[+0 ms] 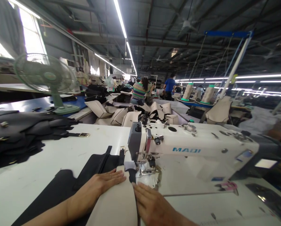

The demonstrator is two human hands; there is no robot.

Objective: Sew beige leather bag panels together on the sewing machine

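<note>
A beige panel (117, 204) with a dark edge lies at the front of the white sewing machine (187, 160), its narrow far end close to the needle area. My left hand (100, 185) rests flat on the panel's left side, fingers stretched toward its tip. Along the panel's right edge lies my right hand (152, 204), fingers extended and pointing at the presser foot (146, 172). Black pieces (91, 171) spread out under and left of the beige panel. A black strap with a gold buckle (122, 150) sticks out beyond the panel's tip.
Stacked black pieces (25, 131) with gold hardware lie at the left. A green fan (48, 78) stands behind them. Beige pieces (128, 117) fill a bin beyond the machine. Pink-handled snips (227, 186) lie right. Thread cones (187, 92) and people (140, 89) are farther back.
</note>
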